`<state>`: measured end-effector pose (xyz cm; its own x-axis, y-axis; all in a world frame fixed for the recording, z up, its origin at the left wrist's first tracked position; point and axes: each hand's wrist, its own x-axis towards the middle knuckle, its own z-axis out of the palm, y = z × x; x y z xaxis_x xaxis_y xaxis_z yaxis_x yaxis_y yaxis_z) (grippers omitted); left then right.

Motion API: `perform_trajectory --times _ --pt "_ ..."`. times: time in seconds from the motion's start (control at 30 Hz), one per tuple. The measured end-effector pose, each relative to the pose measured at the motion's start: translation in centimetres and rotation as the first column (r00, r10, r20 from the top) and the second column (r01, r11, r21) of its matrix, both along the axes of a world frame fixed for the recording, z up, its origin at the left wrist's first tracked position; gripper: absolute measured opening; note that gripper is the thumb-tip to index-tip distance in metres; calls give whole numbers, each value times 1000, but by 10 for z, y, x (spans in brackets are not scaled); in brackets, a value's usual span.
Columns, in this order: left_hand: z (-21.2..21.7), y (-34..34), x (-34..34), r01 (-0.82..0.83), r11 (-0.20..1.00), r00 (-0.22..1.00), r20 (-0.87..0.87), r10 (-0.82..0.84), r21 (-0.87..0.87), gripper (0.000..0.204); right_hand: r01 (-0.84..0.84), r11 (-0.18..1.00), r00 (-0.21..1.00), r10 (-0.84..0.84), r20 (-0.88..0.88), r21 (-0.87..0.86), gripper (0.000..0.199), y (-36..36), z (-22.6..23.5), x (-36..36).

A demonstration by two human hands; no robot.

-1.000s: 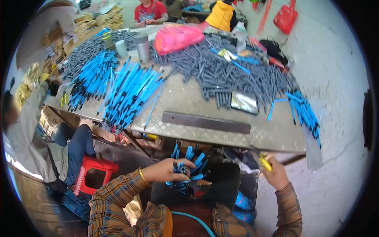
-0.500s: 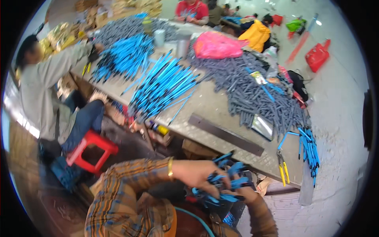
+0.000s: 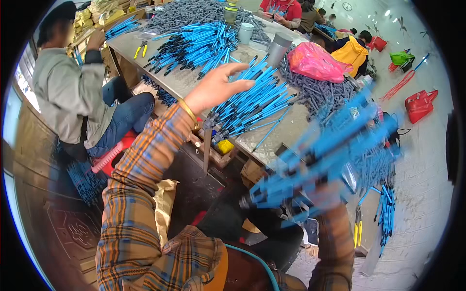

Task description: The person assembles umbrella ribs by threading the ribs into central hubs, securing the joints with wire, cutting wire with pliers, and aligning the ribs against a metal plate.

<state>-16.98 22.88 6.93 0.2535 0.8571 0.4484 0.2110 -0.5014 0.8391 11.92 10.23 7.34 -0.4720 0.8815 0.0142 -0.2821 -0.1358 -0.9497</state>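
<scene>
My right hand point(image 3: 327, 196) grips a thick bundle of thin blue sticks point(image 3: 335, 140) with black ends. Motion smears the bundle, and it covers most of that hand's fingers. Up by the near edge of the table point(image 3: 187, 77), my left hand point(image 3: 218, 89) is held empty, thumb and fingers apart. Just beyond it lies a heap of similar blue sticks point(image 3: 264, 102), with a few stray ones beside it. Whether the left hand touches this heap I cannot tell.
A seated co-worker point(image 3: 68, 97) is at the left, near yellow-handled pliers point(image 3: 141, 49). Grey pieces point(image 3: 194, 14), another blue heap point(image 3: 204, 43), a cup point(image 3: 246, 33), a metal cylinder point(image 3: 279, 48) and a pink bag point(image 3: 315, 60) occupy the table. More pliers point(image 3: 358, 228) lie right.
Both hands were together low in front of me, around the blue sticks. The left has let go and moved up and left; the right has raised the bundle. My view has shifted.
</scene>
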Motion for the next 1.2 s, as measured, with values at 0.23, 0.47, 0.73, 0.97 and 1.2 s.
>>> perform_trajectory --times 0.23,0.47,0.73,0.97,1.2 --pt "-42 35 2 107 986 941 -308 -142 -129 93 306 918 902 -195 385 -253 30 104 -57 -61" --pt "-33 33 -6 117 978 827 -528 -193 -174 91 307 919 857 -155 491 -245 35 112 -59 -75" --pt "-3 13 70 -65 983 493 -851 182 173 89 305 906 908 -184 377 -293 32 120 -73 -67" --pt "-9 14 87 -113 975 269 -938 217 193 85 412 875 830 -475 291 254 47 33 -37 70" --pt "3 -4 111 -103 947 172 -932 320 306 87 237 435 -694 -550 464 869 20 -70 -65 413"
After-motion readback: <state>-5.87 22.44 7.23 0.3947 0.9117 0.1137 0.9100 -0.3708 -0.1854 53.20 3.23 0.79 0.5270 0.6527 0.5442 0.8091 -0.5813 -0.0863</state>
